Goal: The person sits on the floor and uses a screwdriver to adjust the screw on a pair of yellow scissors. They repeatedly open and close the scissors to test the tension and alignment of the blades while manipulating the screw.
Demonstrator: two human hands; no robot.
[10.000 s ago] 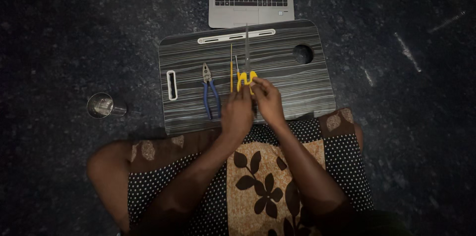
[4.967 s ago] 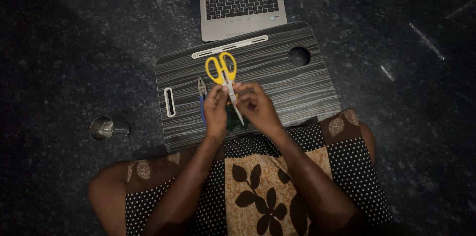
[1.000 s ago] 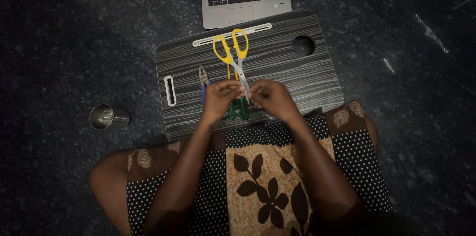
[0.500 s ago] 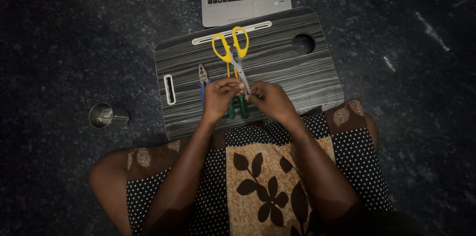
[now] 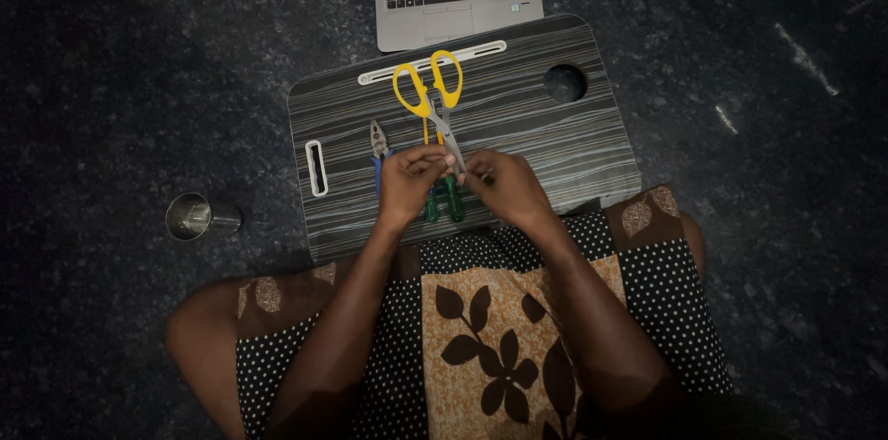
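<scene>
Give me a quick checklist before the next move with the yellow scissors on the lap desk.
1. Both hands on the scissors: left hand and right hand meet at the blades of the yellow scissors: ok.
2. Blades closed: hidden by the fingers, cannot tell.
3. Handles free: the yellow loops lie clear on the lap desk: ok.
4. Other tools out of the way: blue-handled pliers lie right beside the left hand, green-handled tool lies under the hands: not ok.
5. Steel cup clear: on the floor, apart from the desk: ok.
</scene>
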